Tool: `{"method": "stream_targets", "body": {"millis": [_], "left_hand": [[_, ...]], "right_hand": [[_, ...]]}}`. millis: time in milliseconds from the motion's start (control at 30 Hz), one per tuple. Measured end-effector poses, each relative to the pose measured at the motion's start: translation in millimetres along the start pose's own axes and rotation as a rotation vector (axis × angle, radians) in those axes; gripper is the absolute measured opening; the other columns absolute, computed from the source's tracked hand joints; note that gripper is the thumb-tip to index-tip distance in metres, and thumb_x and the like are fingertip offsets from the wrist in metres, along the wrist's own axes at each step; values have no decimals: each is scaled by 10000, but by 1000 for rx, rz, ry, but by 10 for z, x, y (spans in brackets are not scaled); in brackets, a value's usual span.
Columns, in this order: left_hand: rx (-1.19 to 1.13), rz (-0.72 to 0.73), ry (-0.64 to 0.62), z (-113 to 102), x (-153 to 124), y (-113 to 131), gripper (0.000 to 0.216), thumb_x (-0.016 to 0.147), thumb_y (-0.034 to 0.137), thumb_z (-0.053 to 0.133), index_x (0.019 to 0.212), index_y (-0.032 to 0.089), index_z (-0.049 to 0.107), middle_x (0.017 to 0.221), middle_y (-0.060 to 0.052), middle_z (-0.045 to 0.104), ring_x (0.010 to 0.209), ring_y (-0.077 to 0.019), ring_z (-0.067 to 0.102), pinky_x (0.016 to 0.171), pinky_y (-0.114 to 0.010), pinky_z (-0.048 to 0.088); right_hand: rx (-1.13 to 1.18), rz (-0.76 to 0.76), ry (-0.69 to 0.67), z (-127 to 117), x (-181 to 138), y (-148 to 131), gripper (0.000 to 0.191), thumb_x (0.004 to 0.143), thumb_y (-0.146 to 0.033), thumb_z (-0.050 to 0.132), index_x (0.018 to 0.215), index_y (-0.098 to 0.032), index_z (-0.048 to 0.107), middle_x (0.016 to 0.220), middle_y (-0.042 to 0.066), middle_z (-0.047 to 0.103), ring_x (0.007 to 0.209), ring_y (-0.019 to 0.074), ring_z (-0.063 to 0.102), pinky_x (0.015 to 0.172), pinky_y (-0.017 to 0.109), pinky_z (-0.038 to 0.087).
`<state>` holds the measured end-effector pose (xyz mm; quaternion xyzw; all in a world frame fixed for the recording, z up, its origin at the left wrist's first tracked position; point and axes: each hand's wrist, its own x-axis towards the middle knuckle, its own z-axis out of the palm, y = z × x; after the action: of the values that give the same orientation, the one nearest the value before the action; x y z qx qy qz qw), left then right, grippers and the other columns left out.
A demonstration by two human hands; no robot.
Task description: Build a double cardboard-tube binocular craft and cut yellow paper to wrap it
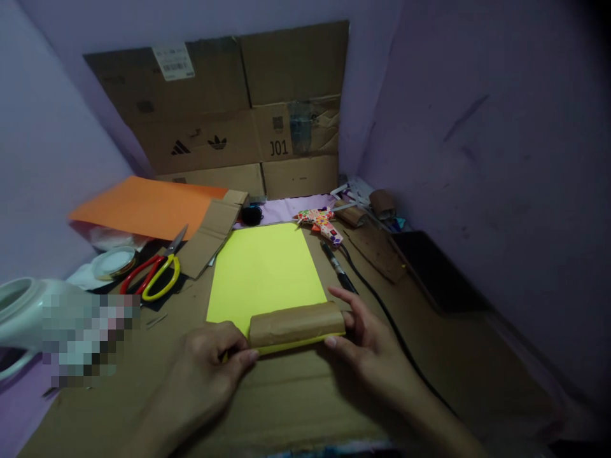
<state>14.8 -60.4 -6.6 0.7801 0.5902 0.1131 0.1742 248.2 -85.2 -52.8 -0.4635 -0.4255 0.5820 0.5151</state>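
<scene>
A brown cardboard tube (296, 323) lies across the near end of a yellow paper sheet (265, 273), whose near edge curls up against the tube's front side. At the left end, my left hand (217, 362) pinches the curled paper, its thumb along the front edge and its fingers bent. My right hand (365, 337) is at the other end, with its thumb on the paper edge and a finger at the tube's opening; the index finger is raised. A floral-patterned glue gun (321, 222) and a black marker (338, 268) lie beyond my right hand.
Left are red-and-yellow-handled scissors (157, 270), an orange sheet (143, 207), a roll of tape (113, 262) and a white teapot-like vessel (28, 305). A dark tablet-like slab (436, 270) lies right, near a black cord (382, 305). A cardboard panel (210, 127) stands behind.
</scene>
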Motion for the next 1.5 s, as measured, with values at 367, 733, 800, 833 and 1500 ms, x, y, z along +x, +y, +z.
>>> {"method": "stream_targets", "body": {"millis": [367,733,800,833,1500], "left_hand": [[-149,99,257,-358,-73,124,235,852,368,476,859,199,640,924,-36,691,872,-187,630,739,-272,468],[-4,134,62,13,-160,-82,249,784,103,480,980,195,602,823,-28,634,815,-192,577,735,-311,443],[31,187,74,-20,-177,-131,171,786,76,451,776,177,589,768,-31,616,782,-182,561,708,-295,427],[67,209,69,-54,-187,-144,180,783,65,444,719,175,572,740,-30,608,762,-181,554,696,-296,418],[347,511,120,95,152,511,309,780,134,502,1075,150,594,956,-101,677,848,-260,585,836,-465,416]], "right_hand": [[-56,25,-26,-30,41,-68,685,638,-165,680,1264,-203,403,733,-20,628,657,148,567,592,256,429],[-59,12,-31,-19,28,-81,648,652,-167,659,1250,-189,410,810,10,646,739,167,573,659,295,436],[-76,15,-35,-24,25,-84,646,654,-174,663,1249,-186,412,836,22,646,769,177,575,682,305,439],[-92,15,-41,-28,25,-85,646,656,-175,663,1251,-185,412,838,23,644,771,179,573,686,308,438],[-243,-114,-4,-79,3,17,660,687,-61,597,1297,-252,432,866,6,639,740,157,581,658,285,468]]}}
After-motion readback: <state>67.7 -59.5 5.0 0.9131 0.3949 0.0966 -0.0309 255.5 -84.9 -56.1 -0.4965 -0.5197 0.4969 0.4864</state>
